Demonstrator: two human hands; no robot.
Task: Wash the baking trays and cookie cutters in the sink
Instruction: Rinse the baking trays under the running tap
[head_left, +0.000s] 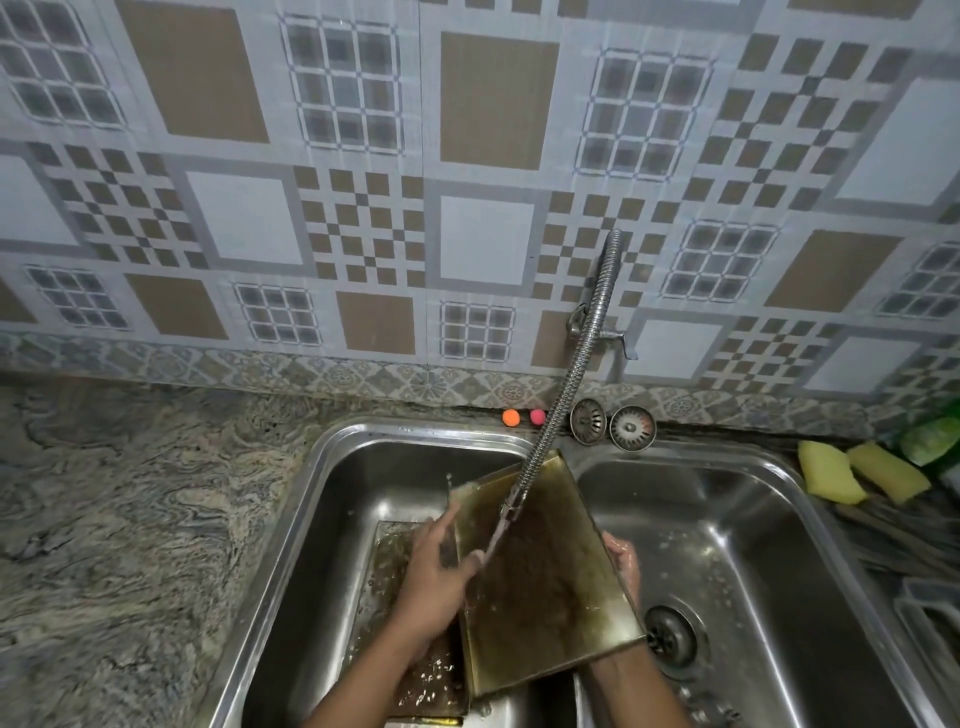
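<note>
While water runs from the flexible tap hose (571, 374) onto its dark, stained inner face, a baking tray (545, 582) stands tilted at lower centre of the frame, straddling the divider between the two basins of the steel sink (332, 447). The right hand (623, 564) holds the tray's right edge, wet fingers curled round the rim from behind. The left hand (441, 577) sits against the tray's left edge with the fingers pointing up along it and the thumb lapping onto the inner face. It is blurred, so I cannot tell whether it grips the edge or only presses on it. A second tray (389, 561) lies flat on the floor of the left basin, under the left forearm and speckled with water. On the sink's back rim, two drain strainers (588, 421) lean against the wall, with an orange ball (511, 417) and a pink ball (537, 415) just left of them. Two yellow sponges (830, 473) rest on the counter at right.
</note>
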